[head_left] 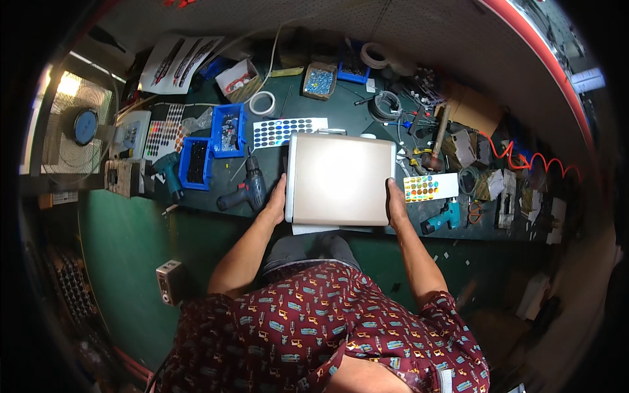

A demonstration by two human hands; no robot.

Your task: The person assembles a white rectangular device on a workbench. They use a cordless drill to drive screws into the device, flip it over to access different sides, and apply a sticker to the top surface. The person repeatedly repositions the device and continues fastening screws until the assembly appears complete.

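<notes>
A flat, box-like case (342,180) with a champagne-coloured face and pale side edges is held between my two hands at the table's near edge. My left hand (278,200) grips its left side, and my right hand (397,202) presses against the right side. The case's underside is hidden. Just left of it lies a dark cordless drill (251,188) with red parts. Behind the case is a sheet of dark oval stickers (285,131). By my right hand rests a sheet of shiny gold round stickers (429,188), with a teal power driver (444,217) below it.
Blue bins (228,131) of small parts and another teal driver (171,175) occupy the left. Farther back are a tape roll (262,103) and a small box of bluish pieces (320,81). A hammer (436,157), pliers, coiled cable (384,106) and a red coiled hose (524,160) crowd the right.
</notes>
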